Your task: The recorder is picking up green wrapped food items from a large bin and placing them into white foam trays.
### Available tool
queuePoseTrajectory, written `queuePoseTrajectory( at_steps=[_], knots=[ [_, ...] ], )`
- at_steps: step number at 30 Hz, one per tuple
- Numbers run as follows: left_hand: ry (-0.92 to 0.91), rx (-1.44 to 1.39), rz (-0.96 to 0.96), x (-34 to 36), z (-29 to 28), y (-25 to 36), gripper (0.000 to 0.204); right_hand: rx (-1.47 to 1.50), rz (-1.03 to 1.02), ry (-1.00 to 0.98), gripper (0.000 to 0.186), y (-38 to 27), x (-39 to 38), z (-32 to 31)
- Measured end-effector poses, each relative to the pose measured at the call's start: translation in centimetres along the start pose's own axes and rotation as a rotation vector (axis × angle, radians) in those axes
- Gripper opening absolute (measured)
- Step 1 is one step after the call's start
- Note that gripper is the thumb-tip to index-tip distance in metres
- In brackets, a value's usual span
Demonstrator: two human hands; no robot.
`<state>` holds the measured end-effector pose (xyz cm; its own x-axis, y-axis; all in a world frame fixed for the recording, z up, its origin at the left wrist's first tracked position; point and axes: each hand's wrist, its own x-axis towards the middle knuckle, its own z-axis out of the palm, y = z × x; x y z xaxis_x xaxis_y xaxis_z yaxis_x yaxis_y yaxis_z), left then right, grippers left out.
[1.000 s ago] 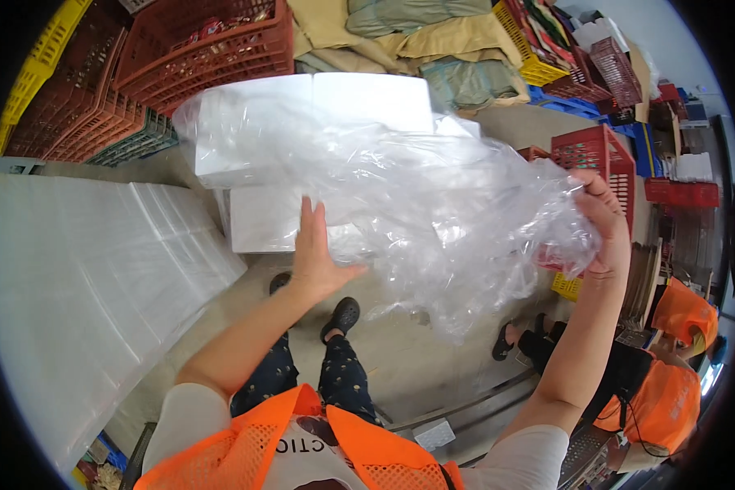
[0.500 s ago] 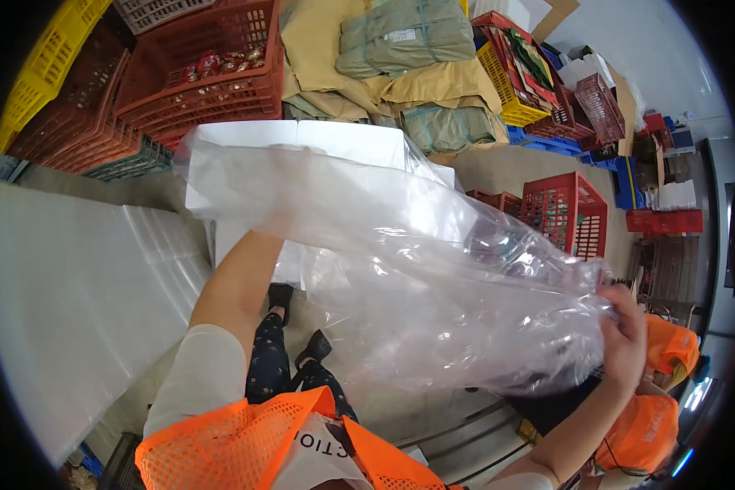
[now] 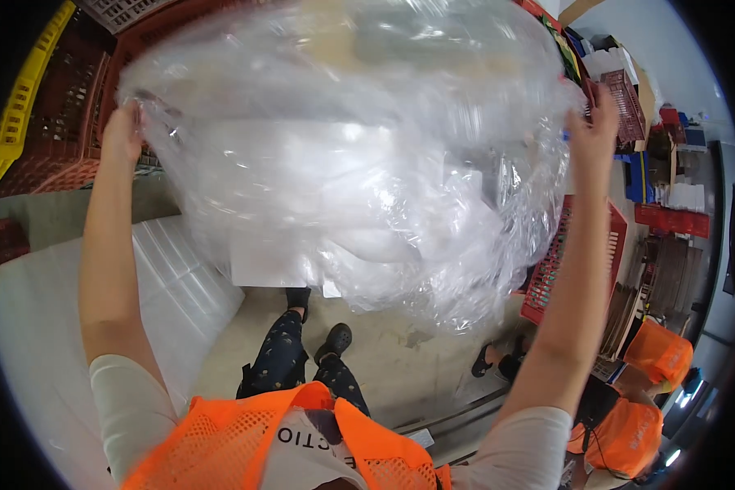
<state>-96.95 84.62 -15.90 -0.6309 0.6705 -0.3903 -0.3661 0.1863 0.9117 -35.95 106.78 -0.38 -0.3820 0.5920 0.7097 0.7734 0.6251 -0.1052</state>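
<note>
A large crinkled clear plastic sheet or bag (image 3: pixel 343 82) is spread wide and raised in front of me, blurred in places by motion. My left hand (image 3: pixel 124 126) is closed on its left edge at the upper left. My right hand (image 3: pixel 592 122) grips the opposite edge at the upper right. Behind and beneath the plastic, white boxes or blocks (image 3: pixel 265 265) show, their shapes partly hidden by it.
Stacked red crates and a yellow crate (image 3: pixel 24 106) stand at upper left. A wrapped white stack (image 3: pixel 49 310) lies at left. A red crate (image 3: pixel 555 261) is right of the plastic. A co-worker in orange (image 3: pixel 629 433) is at lower right, near cardboard sheets (image 3: pixel 674 278).
Both my hands have risen and spread apart, the left going out to the far left edge. The plastic has been lifted and opened out over the boxes and background.
</note>
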Motion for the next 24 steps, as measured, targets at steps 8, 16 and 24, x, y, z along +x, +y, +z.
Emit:
queuePoseTrajectory(
  at_steps=[8,16,24],
  knots=[
    [0.261,0.494,0.833,-11.5,9.6,-4.4,0.060,0.726,0.525,-1.378,0.034,-20.0,-23.9,1.5],
    [0.072,0.141,0.868,-19.8,18.3,-0.6,0.064,0.786,0.767,-1.033,0.039,5.5,-11.9,14.6],
    [-0.699,1.837,0.252,-13.0,18.8,-13.1,0.072,-0.228,0.256,-0.974,0.021,-2.7,-10.3,13.9]
  ],
)
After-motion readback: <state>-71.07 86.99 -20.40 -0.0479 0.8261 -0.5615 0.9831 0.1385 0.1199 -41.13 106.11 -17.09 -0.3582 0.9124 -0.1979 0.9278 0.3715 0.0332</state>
